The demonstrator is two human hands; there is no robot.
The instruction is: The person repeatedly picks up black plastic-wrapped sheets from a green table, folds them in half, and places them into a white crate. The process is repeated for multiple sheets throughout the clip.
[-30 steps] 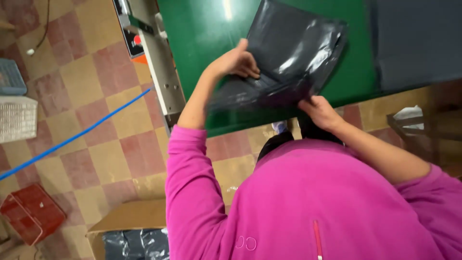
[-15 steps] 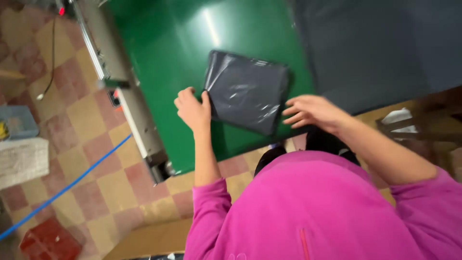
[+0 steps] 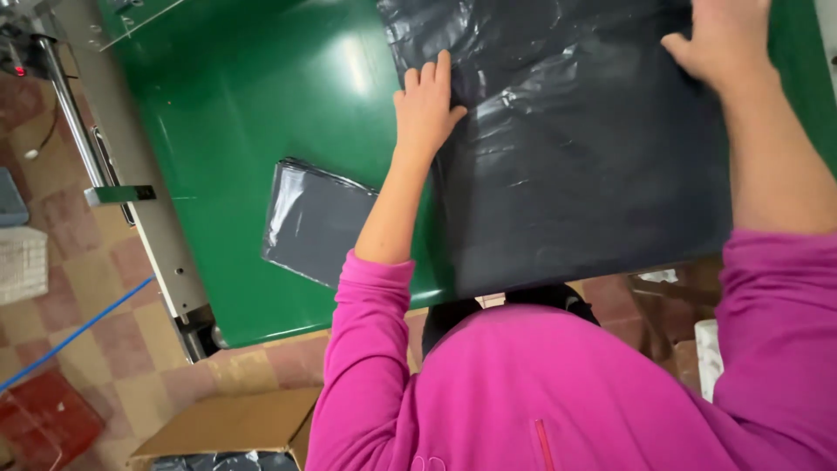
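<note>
Head view: left hand (image 3: 427, 105) flat, fingers spread, palm down on the left edge of a large black plastic sheet (image 3: 584, 166); grip apart, pressing, not clamped on anything. Right hand (image 3: 719, 39) likewise flat on the sheet's upper right, fingers partly cut off by the frame top; grip apart. Sheet lies spread on the green surface (image 3: 244, 96), its near edge overhanging the surface edge toward the person's pink sweater (image 3: 558, 392). Small folded black bag (image 3: 309, 222) lies on the surface just left of the left forearm, apart from the sheet. Metal rail (image 3: 131, 192) along the surface's left side. Cardboard box (image 3: 227, 427) on the tiled floor (image 3: 70, 288) below, red crate (image 3: 39, 419) bottom left.
</note>
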